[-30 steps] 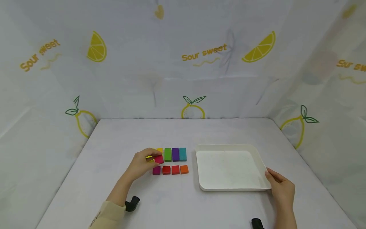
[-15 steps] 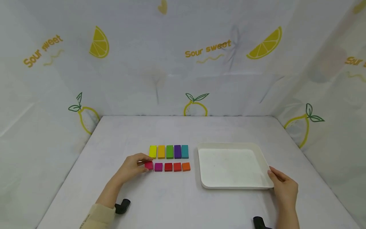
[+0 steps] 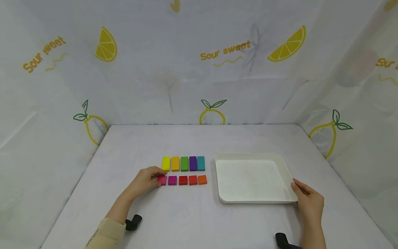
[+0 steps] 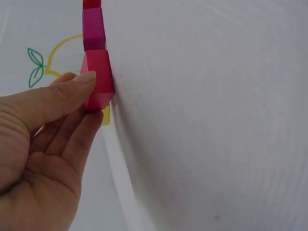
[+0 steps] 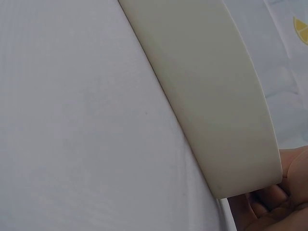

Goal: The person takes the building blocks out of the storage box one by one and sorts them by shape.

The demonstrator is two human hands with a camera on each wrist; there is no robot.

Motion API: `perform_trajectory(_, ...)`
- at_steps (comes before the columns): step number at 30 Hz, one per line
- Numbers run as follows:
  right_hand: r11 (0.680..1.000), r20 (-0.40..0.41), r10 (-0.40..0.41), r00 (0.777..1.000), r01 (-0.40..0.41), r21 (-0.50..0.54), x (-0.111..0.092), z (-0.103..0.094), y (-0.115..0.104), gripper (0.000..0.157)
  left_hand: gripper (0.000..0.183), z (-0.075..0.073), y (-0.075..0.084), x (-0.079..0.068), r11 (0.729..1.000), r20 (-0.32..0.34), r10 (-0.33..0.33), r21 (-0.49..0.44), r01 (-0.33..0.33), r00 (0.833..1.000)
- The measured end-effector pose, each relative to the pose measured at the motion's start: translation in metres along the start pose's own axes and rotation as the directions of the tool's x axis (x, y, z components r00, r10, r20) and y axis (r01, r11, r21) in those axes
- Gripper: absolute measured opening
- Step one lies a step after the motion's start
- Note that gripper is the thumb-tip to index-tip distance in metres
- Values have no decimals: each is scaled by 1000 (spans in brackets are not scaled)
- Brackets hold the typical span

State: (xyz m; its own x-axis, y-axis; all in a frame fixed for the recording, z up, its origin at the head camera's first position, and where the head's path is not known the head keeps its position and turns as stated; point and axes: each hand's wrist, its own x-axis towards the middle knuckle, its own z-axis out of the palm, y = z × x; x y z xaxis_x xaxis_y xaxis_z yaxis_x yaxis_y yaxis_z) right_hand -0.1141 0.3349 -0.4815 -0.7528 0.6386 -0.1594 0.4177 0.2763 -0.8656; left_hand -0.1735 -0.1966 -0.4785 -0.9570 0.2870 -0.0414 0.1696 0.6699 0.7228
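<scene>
My left hand (image 3: 144,181) pinches a pink block (image 3: 162,180) at the left end of the front row. In the left wrist view the thumb (image 4: 85,79) lies on the block's near face, with fingers behind and below it. To its right, in line, are a magenta block (image 3: 172,181), a dark red block (image 3: 183,180), a red block (image 3: 193,180) and an orange block (image 3: 202,179). My right hand (image 3: 311,204) holds the white tray (image 3: 258,202) at its right edge near the front corner. The right wrist view shows its fingers partly hidden by the tray's wall.
Behind the front row stands a row of longer blocks: yellow (image 3: 166,164), amber (image 3: 175,164), green (image 3: 185,164), purple (image 3: 193,163) and teal (image 3: 201,163). The white table (image 3: 205,224) meets lemon-printed sheeting (image 3: 149,69) at the back and sides.
My left hand has carried the pink block left, from in front of the back row down to the front row's left end. The right hand stays on the tray.
</scene>
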Motion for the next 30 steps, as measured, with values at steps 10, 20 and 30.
perform_trajectory(10, 999, -8, 32, 999, -32, 8, -3, -1, 0, 49, 38, 1, 1, 0, 1000, 28, 1, 15, -1, 1000)
perform_trajectory(20, 999, -19, 19, 1000, -19, -26, -4, 0, 3, 52, 40, -3, 4, -3, 999, 33, -40, 3, 40, 999)
perform_trajectory(30, 999, 3, 19, 1000, -19, -35, 0, 5, -4, 52, 40, -8, 8, -8, 998, -12, -67, -13, 66, 998)
